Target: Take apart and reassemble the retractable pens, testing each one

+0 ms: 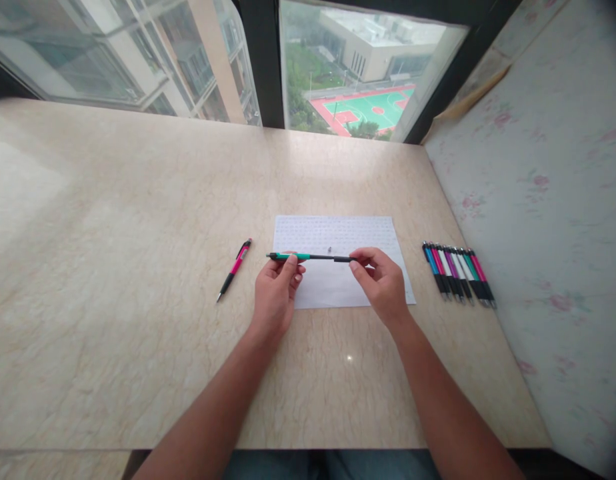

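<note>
A: Surface, room?
B: Beige veined tabletop point(113, 267) under a window point(368, 67); flowered wall point(553, 200) at right.
A: Hands?
B: Left hand point(275, 293) pinching the teal end of the green pen point(311, 257), right hand point(383, 283) pinching the black end; fingertips closed on it. Held level just above the written sheet point(338, 230), centre. Pink pen point(235, 269) lying left; row of pens point(459, 273) right.

A beige, marble-veined stone counter point(113, 267) runs up to a wide black-framed window point(262, 67). Soft daylight comes through the glass. Far below lie pale apartment blocks point(188, 60) and a green-and-red sports court point(371, 110). On the right stands a pale wall with faded pink flowers point(553, 200).
</note>
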Demonstrator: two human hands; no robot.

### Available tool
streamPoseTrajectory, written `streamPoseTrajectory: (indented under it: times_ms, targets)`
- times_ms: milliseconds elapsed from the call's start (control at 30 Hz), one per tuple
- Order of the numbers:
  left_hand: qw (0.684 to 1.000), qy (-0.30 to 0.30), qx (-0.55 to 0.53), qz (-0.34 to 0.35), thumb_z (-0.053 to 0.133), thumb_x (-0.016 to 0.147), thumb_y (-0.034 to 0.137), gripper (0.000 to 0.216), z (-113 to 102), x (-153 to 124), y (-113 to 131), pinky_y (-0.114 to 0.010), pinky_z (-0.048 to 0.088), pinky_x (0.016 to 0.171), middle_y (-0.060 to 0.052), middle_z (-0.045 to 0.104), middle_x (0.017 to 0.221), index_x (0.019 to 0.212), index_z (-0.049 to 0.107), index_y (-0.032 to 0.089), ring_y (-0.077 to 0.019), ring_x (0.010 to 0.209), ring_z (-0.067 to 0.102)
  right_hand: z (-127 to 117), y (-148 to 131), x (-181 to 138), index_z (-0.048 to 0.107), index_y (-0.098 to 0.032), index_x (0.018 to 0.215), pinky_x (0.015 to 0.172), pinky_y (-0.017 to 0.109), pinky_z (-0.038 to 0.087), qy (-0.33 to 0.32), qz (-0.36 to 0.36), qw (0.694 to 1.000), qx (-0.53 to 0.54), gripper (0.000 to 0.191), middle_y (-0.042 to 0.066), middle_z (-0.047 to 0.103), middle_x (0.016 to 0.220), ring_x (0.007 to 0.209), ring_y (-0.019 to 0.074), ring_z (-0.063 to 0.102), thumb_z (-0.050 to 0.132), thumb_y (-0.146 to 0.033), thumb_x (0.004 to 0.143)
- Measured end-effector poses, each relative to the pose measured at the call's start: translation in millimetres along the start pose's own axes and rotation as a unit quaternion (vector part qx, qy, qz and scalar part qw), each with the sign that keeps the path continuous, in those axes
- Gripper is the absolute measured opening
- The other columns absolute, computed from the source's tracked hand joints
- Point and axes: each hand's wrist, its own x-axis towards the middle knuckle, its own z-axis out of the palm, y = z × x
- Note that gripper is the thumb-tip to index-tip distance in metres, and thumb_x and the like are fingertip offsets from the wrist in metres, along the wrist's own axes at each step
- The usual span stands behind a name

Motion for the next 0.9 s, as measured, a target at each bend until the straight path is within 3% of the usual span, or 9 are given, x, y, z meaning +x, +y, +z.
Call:
streamPoseTrajectory:
  times_ms: [500, 733, 900]
  targets:
    - [1.0, -0.009, 0.001, -0.008, 0.081, 0.071, 0.028, 0.025, 0.4, -1.6, -0.5, -0.017, 0.044, 0.058, -0.002, 0.064, 0.082, 0.087, 0.068, 0.014, -0.0065, 0.068, 0.057, 2.3, 0.2, 0.1, 0.068, -0.021, 0.092, 0.061, 0.028, 0.05, 0.019, 0.017, 1.0, -0.016, 0.015, 0.004, 0.066, 0.083, 0.076, 0.0161, 0.061, 0.063, -0.033, 0.084]
    - [0.999, -0.034, 0.015, -0.021, 0.081, 0.071, 0.027, 0.026, 2.3, -5.5, -4.2, -0.019, 0.045, 0.061, -0.001, 0.065, 0.08, 0.09, 0.068, 0.015, -0.008, 0.069, 0.059, 10.5, -0.2, -3.6, 0.069, -0.021, 0.092, 0.058, 0.027, 0.05, -0.029, -0.008, 0.999, -0.029, 0.015, 0.004, 0.068, 0.084, 0.071, 0.015, 0.061, 0.063, -0.031, 0.084]
    - [0.997, -0.053, 0.025, -0.056, 0.08, 0.073, 0.03, 0.028, 3.4, -8.3, -4.9, -0.02, 0.047, 0.064, -0.004, 0.069, 0.089, 0.093, 0.066, 0.016, -0.0107, 0.076, 0.065, 13.2, 0.4, -6.2, 0.068, -0.021, 0.095, 0.058, 0.026, 0.05, -0.051, -0.044, 0.997, -0.04, 0.015, 0.005, 0.069, 0.089, 0.072, 0.0144, 0.06, 0.062, -0.028, 0.084]
